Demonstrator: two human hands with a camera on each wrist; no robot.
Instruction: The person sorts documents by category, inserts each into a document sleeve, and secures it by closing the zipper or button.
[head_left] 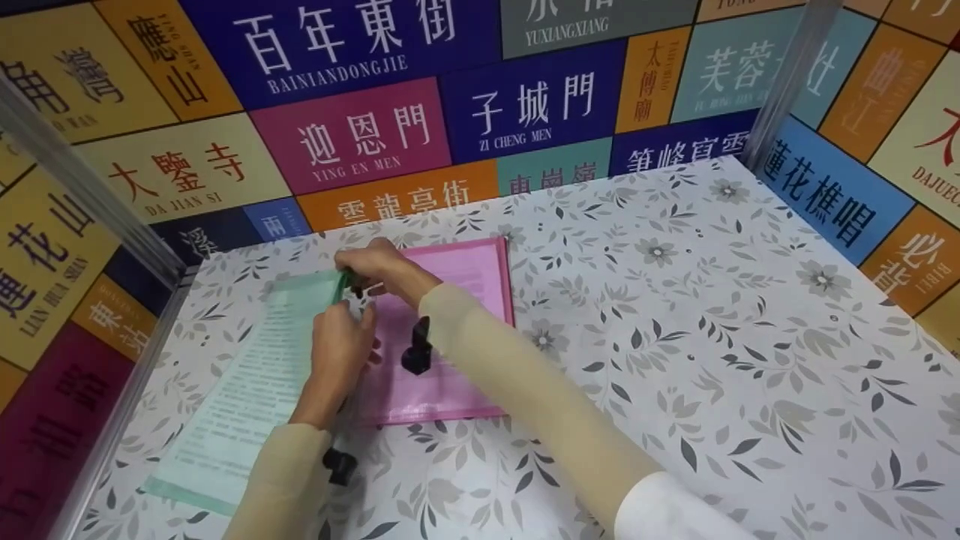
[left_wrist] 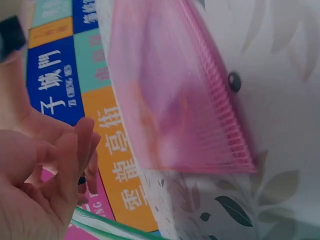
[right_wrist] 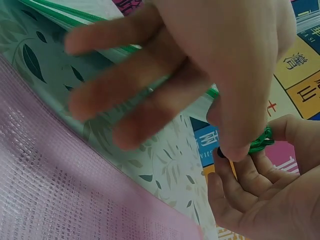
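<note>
Two hands meet at green zip pouch (head_left: 247, 390) corner, left of pink pouch (head_left: 442, 330) on desk (head_left: 712, 337): right hand (head_left: 379, 266) pinches green zipper pull (right_wrist: 261, 141); left hand (head_left: 341, 349) steadies, fingers loosely curled, grip unclear.

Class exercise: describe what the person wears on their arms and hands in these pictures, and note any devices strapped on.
Both arms are covered by long, close-fitting beige sleeves; the right sleeve ends in white near the shoulder. The left sleeve matches it. A small black device sits at the right wrist and another at the left. The left hand and right hand are bare.
</note>
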